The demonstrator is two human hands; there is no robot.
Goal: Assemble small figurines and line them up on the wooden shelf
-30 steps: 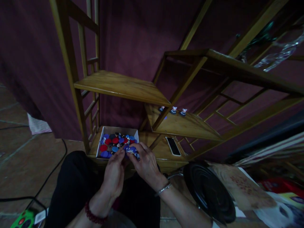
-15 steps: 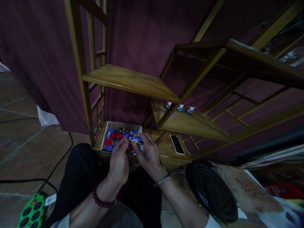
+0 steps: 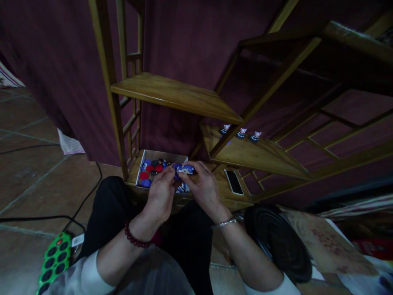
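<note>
Both hands are closed on a small blue-and-white figurine (image 3: 186, 169), held sideways just over the right part of a white open box (image 3: 167, 154). My right hand (image 3: 203, 184) pinches the figurine's body between thumb and fingers. My left hand (image 3: 160, 190) grips its other end, where a round blue piece like a base shows. Part of the figurine is covered by my fingers. Inside the box lie red discs (image 3: 144, 175), blue discs (image 3: 145, 183) and several small figures, partly hidden behind my hands.
The box stands on the bottom board of a wooden shelf unit, with a phone (image 3: 233, 181) to its right. Three small figurines (image 3: 241, 133) stand on a higher shelf (image 3: 254, 157). A green power strip (image 3: 54, 262) and cables lie at left; a round black object (image 3: 278, 241) is at right.
My view has shifted slightly, so the shelf and box sit a bit differently in the picture. Both hands still hold the figurine, which has moved a little to the right relative to the box.
</note>
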